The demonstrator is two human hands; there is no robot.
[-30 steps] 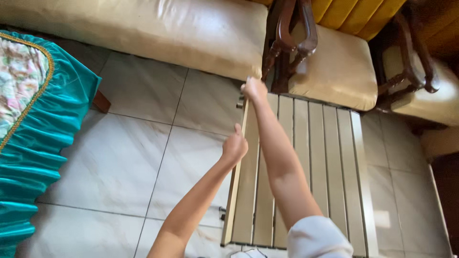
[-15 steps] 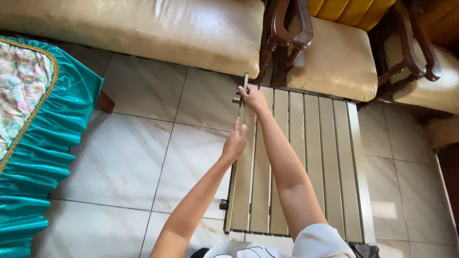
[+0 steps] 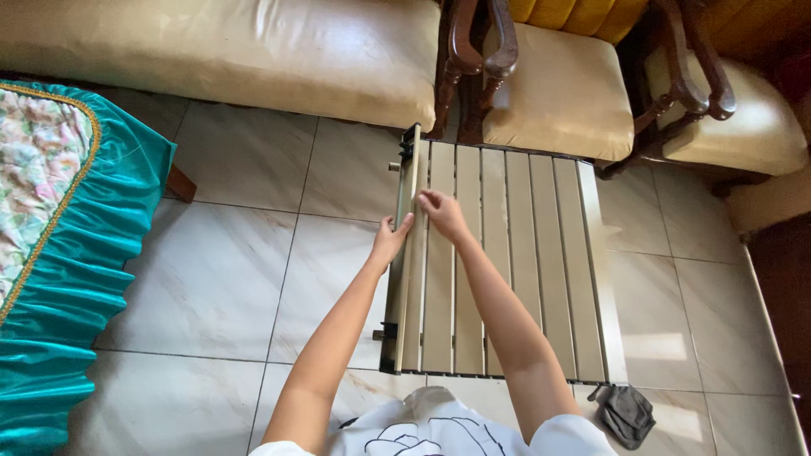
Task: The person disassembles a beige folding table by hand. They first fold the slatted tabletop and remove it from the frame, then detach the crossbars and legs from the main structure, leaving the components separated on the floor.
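Slatted table (image 3: 507, 262) lying flat on the floor (image 3: 245, 253), in front of the cushioned seats (image 3: 253, 51). Left hand (image 3: 390, 240) gripping its raised left edge slat (image 3: 409, 253), right hand (image 3: 443, 213) with fingers pinching the same slat; remaining slats flat, only this edge lifted so far

My two arms are bare from shoulder to wrist. My left hand (image 3: 390, 239) and right hand (image 3: 443, 213) wear no gloves, rings or watch. I wear a white short-sleeved shirt (image 3: 439, 426) with black line drawing.
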